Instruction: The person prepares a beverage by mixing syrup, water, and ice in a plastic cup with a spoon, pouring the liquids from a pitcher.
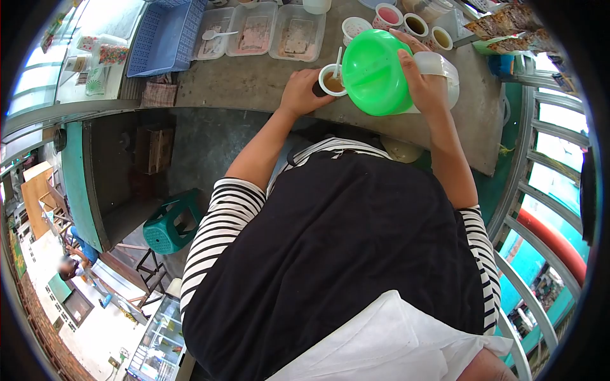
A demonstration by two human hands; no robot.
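My left hand [301, 94] is wrapped round a small cup [333, 80] of brown liquid at the table's front edge. A white spoon [337, 62] stands in the cup. Beside it, my right hand [422, 86] grips a pitcher with a green lid [377, 73] and a pale handle [438, 65]. The pitcher is tilted, its lid facing me and its edge close to the cup's rim. Its body is mostly hidden behind the lid and my hand.
Several cups, one with pink contents [387, 15] and one with dark liquid [416, 25], stand behind the pitcher. Clear plastic tubs [297, 33] and a blue basket [166, 39] are on the table's left. A green stool [170, 223] stands below. A person [75, 265] is far left.
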